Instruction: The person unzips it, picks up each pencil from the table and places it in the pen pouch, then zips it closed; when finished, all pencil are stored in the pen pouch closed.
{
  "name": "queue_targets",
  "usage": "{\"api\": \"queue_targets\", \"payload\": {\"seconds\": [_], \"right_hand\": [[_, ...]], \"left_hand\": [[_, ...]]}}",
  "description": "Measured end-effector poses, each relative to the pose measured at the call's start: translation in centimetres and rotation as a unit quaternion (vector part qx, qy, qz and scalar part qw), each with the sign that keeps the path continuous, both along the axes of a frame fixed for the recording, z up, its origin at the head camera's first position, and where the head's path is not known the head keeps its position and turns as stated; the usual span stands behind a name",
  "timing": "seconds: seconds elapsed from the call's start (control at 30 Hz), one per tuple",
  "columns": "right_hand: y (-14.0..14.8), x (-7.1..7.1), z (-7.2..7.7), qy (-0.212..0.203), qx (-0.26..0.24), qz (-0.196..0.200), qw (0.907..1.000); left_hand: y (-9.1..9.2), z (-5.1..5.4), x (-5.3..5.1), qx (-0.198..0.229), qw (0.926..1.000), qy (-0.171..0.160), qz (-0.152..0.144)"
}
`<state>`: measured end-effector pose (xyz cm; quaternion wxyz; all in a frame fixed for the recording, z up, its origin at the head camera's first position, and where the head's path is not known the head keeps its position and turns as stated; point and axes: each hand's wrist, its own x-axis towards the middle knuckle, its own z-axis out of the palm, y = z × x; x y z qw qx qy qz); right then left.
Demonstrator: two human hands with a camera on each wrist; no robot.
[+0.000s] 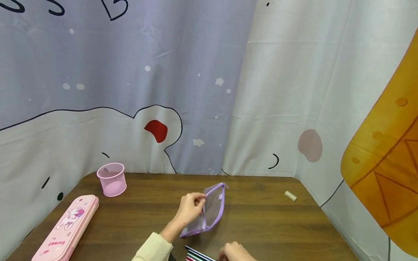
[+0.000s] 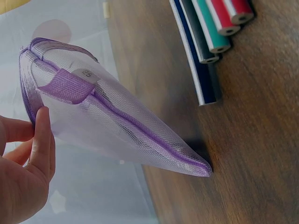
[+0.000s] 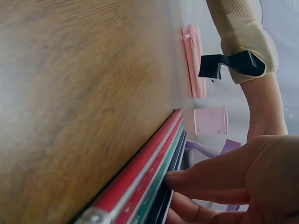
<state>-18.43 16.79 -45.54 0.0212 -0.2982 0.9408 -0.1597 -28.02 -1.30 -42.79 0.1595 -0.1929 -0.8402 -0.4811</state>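
My left hand [image 1: 192, 209] pinches the rim of a purple mesh zip pouch [image 1: 214, 207] between thumb and fingers. The pouch stands tilted above the table, its mouth spread; in the left wrist view its purple tab [image 2: 67, 87] shows. Several striped pencils lie side by side just below it: a navy pencil [image 2: 202, 86], a dark grey one [image 2: 196, 39], a green one [image 2: 212, 35] and red ones [image 2: 224, 18]. At the row's edge my right hand [image 1: 236, 252] pinches the navy pencil, thumb on one side and fingertips on the other.
A pink pencil case [image 1: 66, 226] lies at the table's left edge. Behind it stands a pink plastic cup [image 1: 112, 181]. A small cream cylinder [image 1: 290, 196] lies at the back right of the wooden table [image 1: 277, 224]. A printed curtain [image 1: 202, 90] hangs behind.
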Motion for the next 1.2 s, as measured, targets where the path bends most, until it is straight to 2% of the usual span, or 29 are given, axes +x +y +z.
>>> {"api": "queue_targets", "payload": {"seconds": [0.2,0.37,0.53,0.67,0.77,0.83,0.9,1.03,1.13,1.2], "right_hand": [[-0.2,0.1,0.2,-0.016,-0.010,-0.019,0.9996],[0.4,0.0,0.3,-0.016,-0.019,0.016,0.9996],[1.7,0.0,1.1,-0.035,-0.064,0.087,0.9935],[3.0,-0.1,2.8,-0.051,-0.114,0.174,0.9768],[4.0,-0.1,4.3,-0.072,-0.152,0.208,0.9635],[4.5,-0.1,5.2,-0.085,-0.181,0.206,0.9579],[5.0,-0.2,6.0,-0.090,-0.217,0.187,0.9538],[5.4,-1.0,6.8,-0.058,-0.289,0.138,0.9455],[5.5,-1.8,6.8,-0.073,-0.344,0.094,0.9316],[5.3,-2.3,6.8,-0.119,-0.380,0.049,0.9158]], "left_hand": [[-0.1,0.0,0.1,-0.001,1.0000,0.004,0.002],[-0.2,-0.1,0.1,-0.001,1.0000,0.008,0.003],[-0.5,-0.1,0.0,-0.002,1.0000,0.002,0.005],[-0.7,0.3,-0.1,0.002,1.0000,0.004,0.008],[-0.7,0.5,-0.1,0.005,1.0000,0.003,0.007],[-0.7,0.5,-0.1,0.007,0.9999,0.001,0.008],[-0.8,0.4,-0.1,0.008,0.9999,0.001,0.010],[-0.8,0.2,-0.1,0.007,0.9998,0.006,0.017],[-0.9,0.2,-0.1,0.004,0.9998,0.007,0.019],[-0.9,0.2,-0.1,0.005,0.9998,0.007,0.019]]}}
